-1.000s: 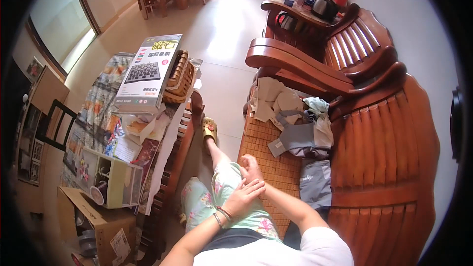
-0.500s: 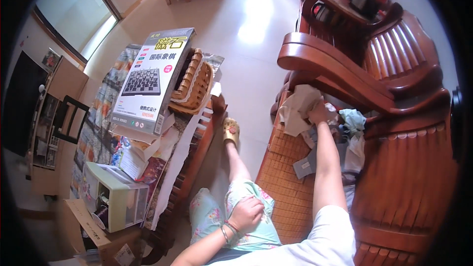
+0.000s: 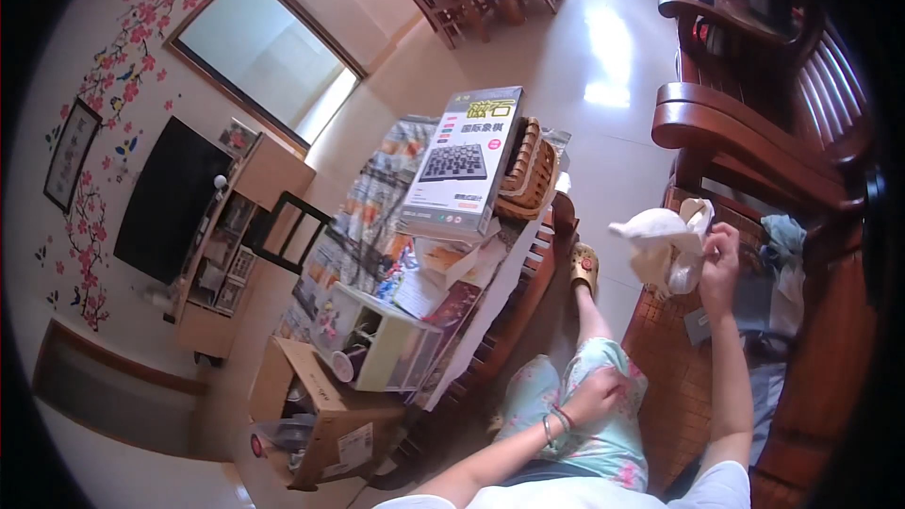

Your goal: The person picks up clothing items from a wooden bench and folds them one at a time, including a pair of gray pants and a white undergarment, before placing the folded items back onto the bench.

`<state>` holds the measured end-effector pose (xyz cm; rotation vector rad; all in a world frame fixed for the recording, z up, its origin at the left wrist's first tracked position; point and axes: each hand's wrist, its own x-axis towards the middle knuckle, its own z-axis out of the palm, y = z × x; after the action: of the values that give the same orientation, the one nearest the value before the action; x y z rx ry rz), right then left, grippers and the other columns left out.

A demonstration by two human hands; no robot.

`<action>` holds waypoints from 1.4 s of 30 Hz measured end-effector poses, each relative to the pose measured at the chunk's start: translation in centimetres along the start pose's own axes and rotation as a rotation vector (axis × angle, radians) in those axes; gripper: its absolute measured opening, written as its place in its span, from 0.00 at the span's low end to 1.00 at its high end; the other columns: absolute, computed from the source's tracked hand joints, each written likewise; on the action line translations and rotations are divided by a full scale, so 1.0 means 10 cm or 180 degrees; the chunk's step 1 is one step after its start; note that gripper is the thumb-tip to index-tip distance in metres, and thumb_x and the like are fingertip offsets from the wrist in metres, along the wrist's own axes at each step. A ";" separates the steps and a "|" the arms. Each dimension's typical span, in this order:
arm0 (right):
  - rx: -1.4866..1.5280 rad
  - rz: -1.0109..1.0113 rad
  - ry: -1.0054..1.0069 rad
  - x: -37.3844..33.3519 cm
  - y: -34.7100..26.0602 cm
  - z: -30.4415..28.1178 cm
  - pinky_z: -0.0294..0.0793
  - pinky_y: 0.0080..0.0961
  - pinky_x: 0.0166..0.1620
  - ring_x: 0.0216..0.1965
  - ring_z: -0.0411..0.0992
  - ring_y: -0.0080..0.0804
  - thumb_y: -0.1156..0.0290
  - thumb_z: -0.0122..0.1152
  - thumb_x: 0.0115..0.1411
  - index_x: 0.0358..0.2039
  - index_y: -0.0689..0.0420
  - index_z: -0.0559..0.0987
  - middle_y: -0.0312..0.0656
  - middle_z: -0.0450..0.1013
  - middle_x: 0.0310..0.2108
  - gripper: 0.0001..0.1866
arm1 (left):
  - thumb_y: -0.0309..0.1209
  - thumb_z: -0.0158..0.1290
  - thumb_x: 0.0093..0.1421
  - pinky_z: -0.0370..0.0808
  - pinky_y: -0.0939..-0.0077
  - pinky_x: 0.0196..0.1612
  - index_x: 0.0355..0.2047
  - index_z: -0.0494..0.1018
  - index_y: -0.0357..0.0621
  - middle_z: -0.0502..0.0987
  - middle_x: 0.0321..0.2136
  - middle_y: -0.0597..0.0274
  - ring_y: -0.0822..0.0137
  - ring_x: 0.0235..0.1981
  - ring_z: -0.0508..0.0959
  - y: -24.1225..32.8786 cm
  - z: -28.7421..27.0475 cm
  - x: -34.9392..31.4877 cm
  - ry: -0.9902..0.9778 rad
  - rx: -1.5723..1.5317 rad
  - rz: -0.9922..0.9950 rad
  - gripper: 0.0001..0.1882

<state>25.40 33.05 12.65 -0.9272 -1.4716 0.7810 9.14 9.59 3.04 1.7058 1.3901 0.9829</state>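
My right hand (image 3: 720, 271) is closed on a crumpled off-white cloth (image 3: 652, 238), raised above the wooden bench. Part of the cloth hangs below the fingers, and its exact kind does not show. Against the bench's backrest, beyond my right forearm, lie a teal cloth (image 3: 782, 232) and a heap of grey-blue cloth (image 3: 762, 386). My left hand (image 3: 596, 394) rests on my floral shorts (image 3: 603, 452). Its fingers are curled in, and nothing shows in them.
To my left a low table holds a boxed chess set (image 3: 457, 170), a wicker basket (image 3: 531, 174) and a pale green box (image 3: 377, 339). A cardboard carton (image 3: 330, 415) stands at its near end. The bench's curved armrest (image 3: 726, 127) rises ahead on the right.
My right hand has lifted the off-white cloth off the bench and spread it leftward. My view has swung left. The left hand still rests on my thigh.
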 end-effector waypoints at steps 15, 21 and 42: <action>0.4696 0.3107 -0.1462 -1.74 -1.36 0.33 0.70 0.32 0.52 0.49 0.69 0.40 0.58 0.62 0.52 0.54 0.61 0.66 0.47 0.68 0.49 0.32 | 0.58 0.45 0.59 0.63 0.61 0.60 0.59 0.61 0.39 0.67 0.56 0.55 0.59 0.57 0.67 0.41 -0.87 -0.51 0.0209 -0.5035 -0.1141 0.39; 0.4597 0.3155 -0.1828 -1.92 -1.27 0.14 0.69 0.33 0.55 0.54 0.68 0.42 0.52 0.62 0.52 0.62 0.64 0.59 0.51 0.65 0.55 0.43 | 0.27 0.53 0.55 0.65 0.69 0.58 0.57 0.63 0.41 0.70 0.53 0.60 0.64 0.54 0.69 0.49 -0.78 -0.80 0.0220 -0.4326 -0.0912 0.28; 0.2525 0.3651 -0.2311 -1.97 -1.22 0.19 0.73 0.24 0.47 0.41 0.73 0.27 0.74 0.54 0.60 0.47 0.63 0.73 0.40 0.74 0.41 0.15 | 0.33 0.54 0.57 0.60 0.70 0.60 0.57 0.62 0.36 0.64 0.58 0.50 0.59 0.57 0.65 0.42 -0.76 -1.42 0.0001 -0.1061 -0.1090 0.28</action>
<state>22.46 10.02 14.09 -0.8205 -0.8794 2.5225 2.38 -4.63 8.49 1.1785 1.3722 0.9548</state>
